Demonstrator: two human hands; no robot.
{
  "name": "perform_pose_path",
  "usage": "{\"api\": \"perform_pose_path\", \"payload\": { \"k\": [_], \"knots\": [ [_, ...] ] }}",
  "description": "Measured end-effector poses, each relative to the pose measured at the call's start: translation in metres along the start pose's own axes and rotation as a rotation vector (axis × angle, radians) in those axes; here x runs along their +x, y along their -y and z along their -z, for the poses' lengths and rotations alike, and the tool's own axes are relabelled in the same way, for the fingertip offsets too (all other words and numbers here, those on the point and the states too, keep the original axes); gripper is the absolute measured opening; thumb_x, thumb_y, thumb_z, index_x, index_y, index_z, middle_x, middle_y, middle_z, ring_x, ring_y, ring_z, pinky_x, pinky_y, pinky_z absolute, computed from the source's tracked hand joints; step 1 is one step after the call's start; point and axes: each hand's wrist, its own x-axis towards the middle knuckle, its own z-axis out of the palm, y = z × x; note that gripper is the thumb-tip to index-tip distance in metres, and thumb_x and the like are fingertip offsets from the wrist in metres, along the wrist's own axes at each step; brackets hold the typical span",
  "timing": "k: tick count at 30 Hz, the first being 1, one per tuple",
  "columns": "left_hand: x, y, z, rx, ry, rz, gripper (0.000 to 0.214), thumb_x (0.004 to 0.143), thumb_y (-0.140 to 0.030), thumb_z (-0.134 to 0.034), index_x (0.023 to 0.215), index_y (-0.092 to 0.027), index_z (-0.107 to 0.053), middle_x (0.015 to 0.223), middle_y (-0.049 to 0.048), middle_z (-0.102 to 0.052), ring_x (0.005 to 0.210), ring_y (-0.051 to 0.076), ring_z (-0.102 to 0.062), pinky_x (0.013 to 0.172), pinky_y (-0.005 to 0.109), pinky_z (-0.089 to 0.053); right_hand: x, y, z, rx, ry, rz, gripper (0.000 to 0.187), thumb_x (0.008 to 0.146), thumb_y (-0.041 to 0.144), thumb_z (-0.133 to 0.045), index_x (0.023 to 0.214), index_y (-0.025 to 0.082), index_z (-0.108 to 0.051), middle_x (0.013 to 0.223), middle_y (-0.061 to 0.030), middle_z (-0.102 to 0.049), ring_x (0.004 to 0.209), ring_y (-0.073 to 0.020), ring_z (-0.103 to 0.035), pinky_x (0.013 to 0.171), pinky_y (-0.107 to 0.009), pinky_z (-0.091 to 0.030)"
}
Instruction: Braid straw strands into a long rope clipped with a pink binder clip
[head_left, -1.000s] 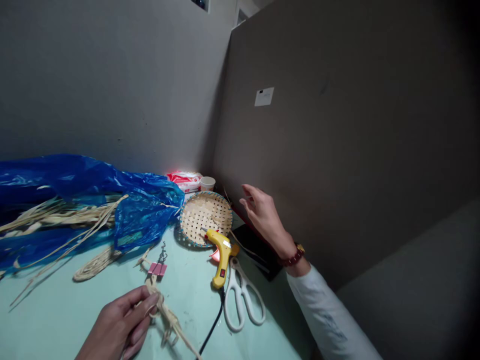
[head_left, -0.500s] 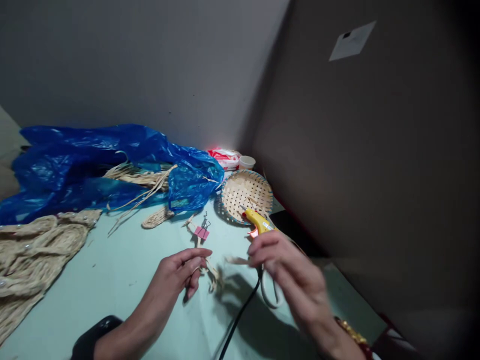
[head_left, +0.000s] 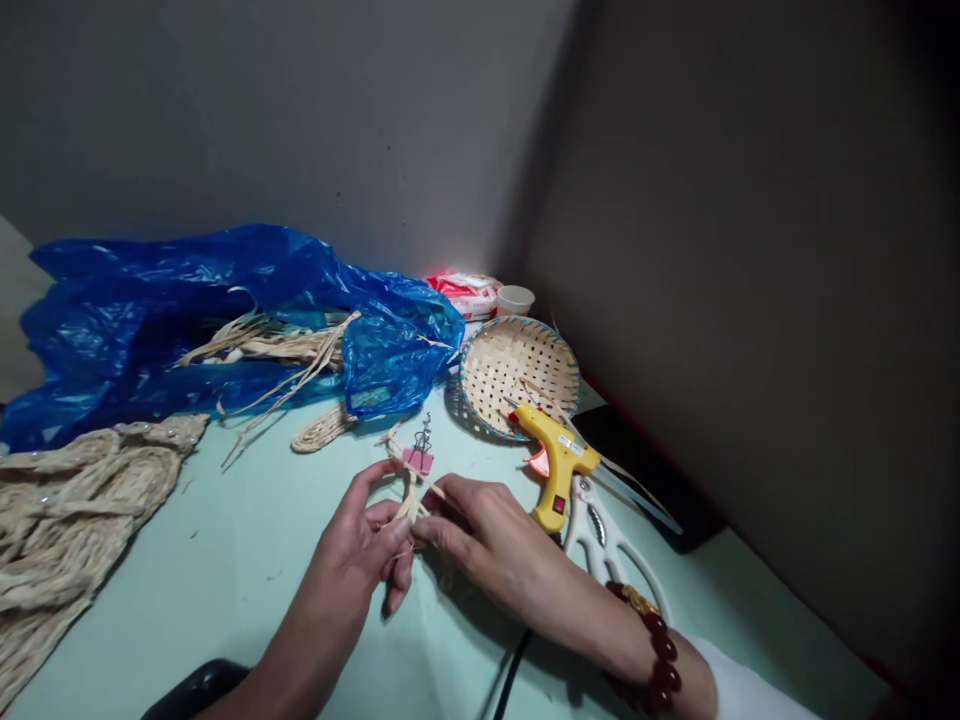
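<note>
Strands — flat, pale, fibrous | long axis 12-to-6 o'clock, clipped end toward 12 | clip pink, wire-handled | left hand, right hand — both pinching strands

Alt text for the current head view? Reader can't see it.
A person's left hand and right hand pinch pale fibre strands near a pink binder clip over a green table. A yellow glue gun, scissors and a woven basket lie to the right; a blue plastic bag holding a fibre bundle lies to the left.
</note>
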Motion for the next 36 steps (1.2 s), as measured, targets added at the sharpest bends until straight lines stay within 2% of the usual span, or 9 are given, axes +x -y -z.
{"api": "perform_pose_path", "payload": {
  "k": [3,7,13,15,18,21,28,32,36],
  "knots": [
    [-0.001,-0.001,-0.003,0.056,-0.039,0.027,0.06,0.081,-0.042,-0.062,0.131,-0.025,-0.034,0.058,-0.0073,-0.057,0.037,0.009,-0.045,0.035,0.018,-0.038,0.0,-0.004,-0.001,0.053,0.07,-0.022,0.025,0.095,0.031,-0.049,0.073,0.018,-0.051,0.065,0.0022,-0.053,0.06,-0.0108,-0.045,0.055,-0.024,-0.029],
    [-0.003,-0.006,-0.008,0.098,-0.104,0.061,0.062,0.078,-0.041,-0.063,0.131,-0.027,-0.033,0.063,-0.0058,-0.06,0.036,0.009,-0.042,0.03,0.017,-0.035,-0.002,-0.01,0.004,0.07,0.046,-0.058,0.022,0.096,0.029,-0.047,0.077,0.018,-0.053,0.073,-0.0001,-0.058,0.068,-0.0135,-0.049,0.059,-0.026,-0.032],
    [-0.001,-0.012,-0.01,0.135,-0.169,0.176,0.031,0.069,-0.041,-0.07,0.088,-0.022,-0.054,0.06,-0.0025,-0.062,0.036,0.008,-0.044,0.036,0.019,-0.031,-0.008,-0.006,0.009,0.1,0.052,-0.115,0.022,0.1,0.039,-0.039,0.092,0.023,-0.053,0.08,-0.0005,-0.059,0.076,-0.0159,-0.053,0.065,-0.027,-0.038],
    [0.0,-0.013,-0.01,0.154,-0.195,0.213,0.028,0.068,-0.041,-0.07,0.083,-0.022,-0.055,0.059,-0.0021,-0.062,0.037,0.009,-0.044,0.036,0.02,-0.028,-0.008,-0.006,0.01,0.101,0.019,-0.086,0.029,0.101,0.04,-0.034,0.087,0.024,-0.052,0.076,0.0007,-0.057,0.071,-0.0148,-0.052,0.064,-0.027,-0.038],
    [0.0,-0.013,-0.012,0.158,-0.227,0.251,0.028,0.065,-0.041,-0.071,0.081,-0.023,-0.054,0.059,-0.0026,-0.063,0.035,0.008,-0.04,0.035,0.019,-0.023,-0.006,-0.01,0.011,0.005,-0.084,-0.003,0.033,0.101,0.039,-0.036,0.076,0.022,-0.052,0.076,0.0,-0.058,0.07,-0.0143,-0.053,0.064,-0.028,-0.038],
    [-0.001,-0.015,-0.015,0.121,-0.253,0.289,0.029,0.064,-0.04,-0.07,0.08,-0.024,-0.051,0.061,-0.0031,-0.066,0.037,0.007,-0.04,0.037,0.017,-0.023,-0.006,-0.011,0.011,-0.041,-0.153,0.015,0.028,0.098,0.036,-0.041,0.078,0.022,-0.055,0.074,0.0,-0.06,0.067,-0.0139,-0.054,0.063,-0.028,-0.038],
    [0.003,-0.021,-0.015,0.086,-0.241,0.337,0.031,0.057,-0.037,-0.073,0.074,-0.022,-0.053,0.059,-0.0015,-0.068,0.035,0.006,-0.041,0.035,0.016,-0.025,-0.006,0.001,0.003,0.111,-0.058,-0.146,0.021,0.096,0.03,-0.04,0.082,0.022,-0.054,0.069,0.0014,-0.061,0.06,-0.0125,-0.051,0.052,-0.024,-0.035],
    [0.002,-0.022,-0.014,0.103,-0.255,0.294,0.026,0.064,-0.037,-0.07,0.075,-0.023,-0.051,0.052,-0.0064,-0.06,0.033,0.004,-0.037,0.034,0.015,-0.023,0.0,0.001,0.001,0.059,-0.003,-0.065,0.031,0.098,0.035,-0.04,0.078,0.022,-0.06,0.066,0.0024,-0.059,0.06,-0.0117,-0.048,0.056,-0.025,-0.032],
    [0.001,-0.017,-0.012,0.115,-0.201,0.228,0.026,0.067,-0.038,-0.068,0.075,-0.022,-0.049,0.058,-0.0034,-0.065,0.032,0.005,-0.042,0.031,0.015,-0.028,0.002,-0.002,0.004,-0.003,-0.001,-0.066,0.031,0.096,0.032,-0.044,0.076,0.021,-0.064,0.061,0.0028,-0.057,0.054,-0.0102,-0.044,0.054,-0.026,-0.028]
  ]
}}
